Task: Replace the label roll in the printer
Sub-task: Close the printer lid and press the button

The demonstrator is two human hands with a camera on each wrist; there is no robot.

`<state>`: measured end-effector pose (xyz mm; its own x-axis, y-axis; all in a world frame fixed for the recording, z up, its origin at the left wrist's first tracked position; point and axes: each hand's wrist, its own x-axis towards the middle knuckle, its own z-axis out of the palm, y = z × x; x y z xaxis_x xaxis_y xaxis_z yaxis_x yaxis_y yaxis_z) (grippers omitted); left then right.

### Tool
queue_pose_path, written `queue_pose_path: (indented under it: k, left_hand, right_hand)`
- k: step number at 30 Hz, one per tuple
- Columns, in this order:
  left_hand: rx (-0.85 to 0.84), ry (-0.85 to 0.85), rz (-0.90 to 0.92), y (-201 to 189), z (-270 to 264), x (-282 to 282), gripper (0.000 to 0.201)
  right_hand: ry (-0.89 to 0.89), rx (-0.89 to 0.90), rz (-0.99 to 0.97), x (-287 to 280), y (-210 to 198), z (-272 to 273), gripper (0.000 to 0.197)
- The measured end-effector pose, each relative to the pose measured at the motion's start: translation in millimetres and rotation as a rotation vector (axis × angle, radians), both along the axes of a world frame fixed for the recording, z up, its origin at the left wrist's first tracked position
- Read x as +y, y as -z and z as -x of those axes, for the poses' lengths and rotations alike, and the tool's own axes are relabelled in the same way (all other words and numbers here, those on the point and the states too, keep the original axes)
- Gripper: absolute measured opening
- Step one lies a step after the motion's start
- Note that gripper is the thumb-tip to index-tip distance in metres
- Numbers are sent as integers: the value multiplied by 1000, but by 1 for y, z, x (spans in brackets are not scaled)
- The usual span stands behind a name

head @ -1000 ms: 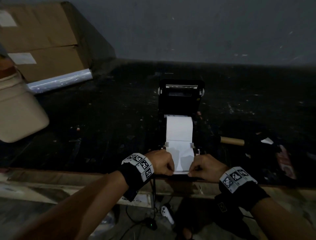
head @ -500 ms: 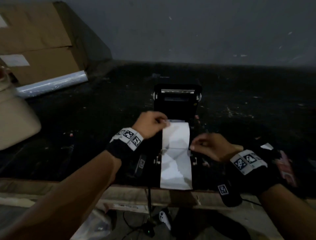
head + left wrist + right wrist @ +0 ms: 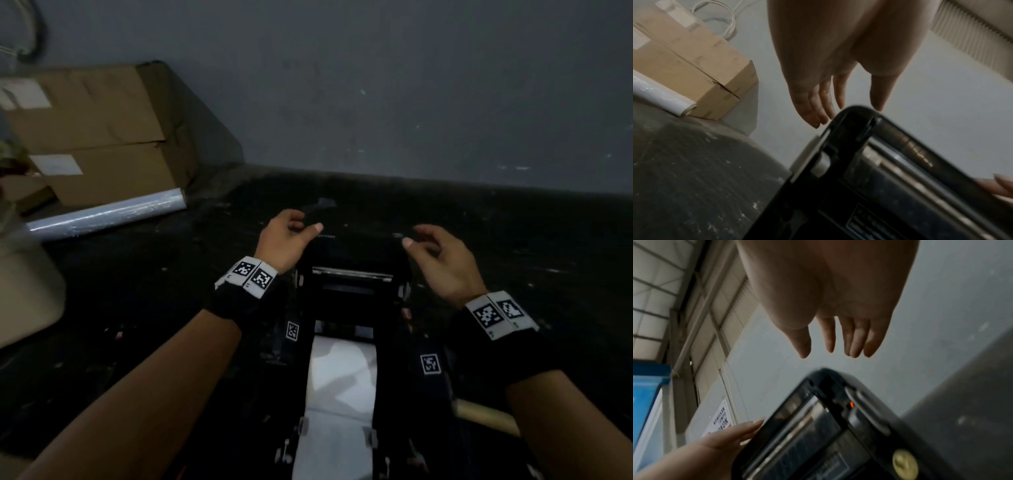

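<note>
The black label printer (image 3: 352,308) stands on the dark table with its lid (image 3: 356,250) raised upright. White label paper (image 3: 342,377) runs from the roll bay out over the front. My left hand (image 3: 310,221) is at the lid's top left corner; in the left wrist view the lid (image 3: 890,162) has the left hand (image 3: 846,113) over its corner, thumb tip at the edge. My right hand (image 3: 419,236) hovers at the top right corner; in the right wrist view the right hand (image 3: 828,356) is just above the lid (image 3: 818,418), not touching. Both hold nothing.
Cardboard boxes (image 3: 96,137) and a roll of clear film (image 3: 106,216) lie at the back left against the grey wall. A beige object (image 3: 27,291) sits at the left edge. A cardboard tube (image 3: 486,416) lies to the right of the printer.
Both hands let go of the label paper's front end and moved up and back to the top corners of the raised lid. The head view has moved closer to the printer.
</note>
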<state>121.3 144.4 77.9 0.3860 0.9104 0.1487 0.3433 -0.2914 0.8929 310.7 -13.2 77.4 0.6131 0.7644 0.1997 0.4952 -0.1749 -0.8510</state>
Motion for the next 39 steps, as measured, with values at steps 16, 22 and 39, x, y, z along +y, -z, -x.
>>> queue_pose_path:
  k: [16,22,39]
  left_hand:
    - [-9,106,-152,21,36,-57,27]
    - [51,216,-240,44,86,-110,33]
    - [173,350,152,105,139,-174,79]
  right_hand:
    - [-61,192,-120,-33,36,38,29]
    - [-107,136,-115,-102,53,88,35]
    - [-22,129,151,-181,110,148,76]
